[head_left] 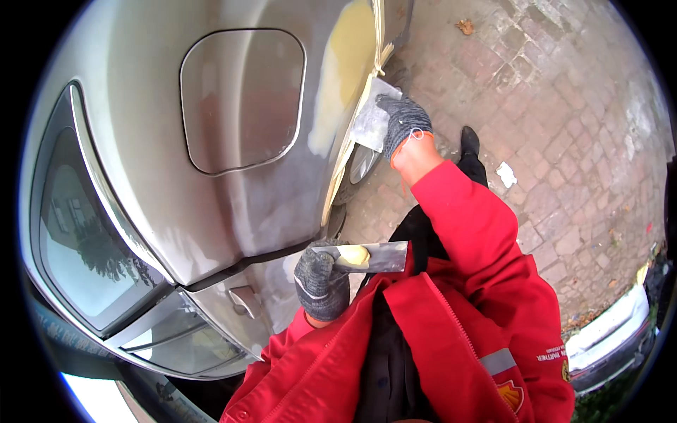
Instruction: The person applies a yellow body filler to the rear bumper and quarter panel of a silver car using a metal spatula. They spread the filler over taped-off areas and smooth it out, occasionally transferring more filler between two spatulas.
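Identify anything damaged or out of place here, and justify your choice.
The grey-brown car panel carries an irregular yellow patch near the wheel, clashing in colour. A white scrap lies on the paving, looking like litter.

1 dry brn leaf (465,27) nr top & 1 wht scrap (505,175) on brick paving (571,176); greenery (605,407) btm R.

Bright, diffuse daylight, pale glare on the paving (557,162), fisheye bending toward black corners

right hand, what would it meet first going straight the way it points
Probably the cream tape strip edging the shiny taupe metal car, beyond the flat grey rectangular spreader; depth is unclear.
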`<state>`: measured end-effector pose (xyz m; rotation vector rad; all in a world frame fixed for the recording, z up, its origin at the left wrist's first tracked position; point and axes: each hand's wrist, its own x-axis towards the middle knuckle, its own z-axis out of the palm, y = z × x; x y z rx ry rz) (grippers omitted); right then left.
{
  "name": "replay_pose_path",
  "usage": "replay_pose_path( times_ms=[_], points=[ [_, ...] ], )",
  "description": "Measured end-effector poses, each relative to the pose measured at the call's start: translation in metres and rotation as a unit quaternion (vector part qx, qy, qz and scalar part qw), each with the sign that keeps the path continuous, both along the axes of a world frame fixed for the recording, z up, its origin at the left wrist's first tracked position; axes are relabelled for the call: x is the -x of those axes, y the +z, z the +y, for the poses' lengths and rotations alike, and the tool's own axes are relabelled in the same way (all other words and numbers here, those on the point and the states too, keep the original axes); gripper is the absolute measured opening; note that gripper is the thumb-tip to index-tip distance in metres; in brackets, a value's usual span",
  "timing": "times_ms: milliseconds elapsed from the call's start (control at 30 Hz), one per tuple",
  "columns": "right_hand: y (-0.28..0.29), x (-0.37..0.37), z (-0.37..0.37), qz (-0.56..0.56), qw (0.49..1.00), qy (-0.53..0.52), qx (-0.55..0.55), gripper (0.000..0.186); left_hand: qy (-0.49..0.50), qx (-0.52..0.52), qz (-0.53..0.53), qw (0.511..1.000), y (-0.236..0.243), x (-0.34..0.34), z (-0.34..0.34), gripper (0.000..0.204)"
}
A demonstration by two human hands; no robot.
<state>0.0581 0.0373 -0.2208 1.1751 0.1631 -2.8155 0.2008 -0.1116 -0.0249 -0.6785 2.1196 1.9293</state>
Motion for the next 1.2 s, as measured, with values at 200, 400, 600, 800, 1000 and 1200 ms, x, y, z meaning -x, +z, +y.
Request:
replay_pose_path(
  times_ms=[200,400,600,800,1000,1200],
  points=[
    [0.052,0.021,0.007,-0.019,0.995,-0.011,0.098,0.025,0.006,-0.04,-0.005,0.999,0.007,0.005,0.006,0.038],
    [0.068,0.017,-0.034,0.015,0.985,0.054,-0.162,0.023,-0.024,0.095,0.029,0.995,0.012,0.011,0.011,0.038],
    [-0.014,0.006,-0.007,0.017,0.997,-0.012,-0.069,0.028,0.041,-0.075,0.037,0.996,0.029,0.025,0.03,0.032],
    [0.041,0.047,0.014,-0.054,0.998,0.02,-0.017,0.031,-0.021,0.065,0.087,0.994,0.024,0.023,0.022,0.028],
    [0.065,0.062,0.003,0.019,0.995,-0.013,-0.093,0.022,-0.101,0.188,0.172,0.962,0.02,0.02,0.021,0.024],
    [0.071,0.008,-0.017,0.111,0.943,0.097,-0.3,0.031,-0.005,0.0,0.038,0.999,0.036,0.022,0.028,0.027]
  ],
)
